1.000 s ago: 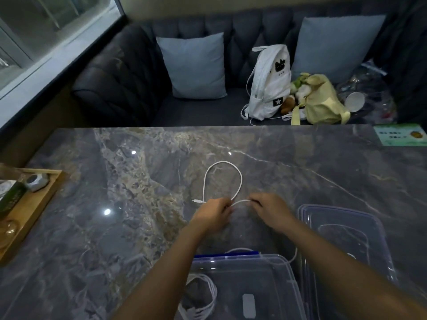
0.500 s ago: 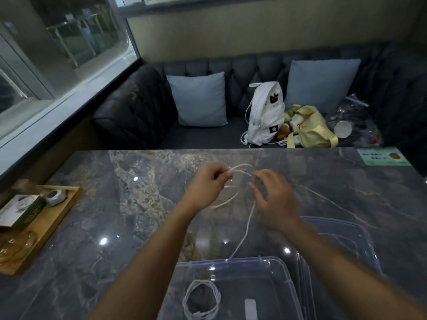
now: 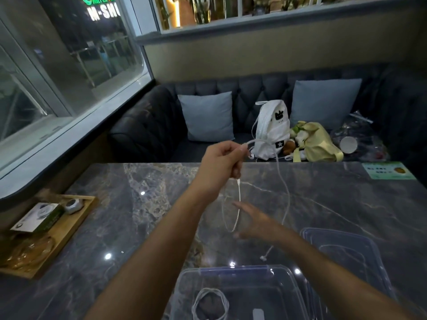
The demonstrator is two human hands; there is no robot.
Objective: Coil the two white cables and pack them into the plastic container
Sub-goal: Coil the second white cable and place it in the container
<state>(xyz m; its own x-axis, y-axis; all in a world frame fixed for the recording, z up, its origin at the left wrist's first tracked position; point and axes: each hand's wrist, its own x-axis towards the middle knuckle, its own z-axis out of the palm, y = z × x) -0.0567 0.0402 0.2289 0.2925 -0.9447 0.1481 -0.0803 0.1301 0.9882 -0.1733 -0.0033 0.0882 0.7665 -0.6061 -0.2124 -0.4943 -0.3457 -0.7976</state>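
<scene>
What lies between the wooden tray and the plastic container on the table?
Only bare marble table between the wooden tray and the plastic container, in the head view.

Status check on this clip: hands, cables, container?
Left hand pinching second cable aloft. Right hand open below. First cable coiled in container. Nothing blocking.

A thin white cable (image 3: 285, 192) is held up above the grey marble tabletop, one loop drooping and its plug end dangling low. A second white cable (image 3: 211, 304), already coiled into a ring, lies inside the clear rectangular plastic container (image 3: 233, 272) at the near table edge.
</scene>
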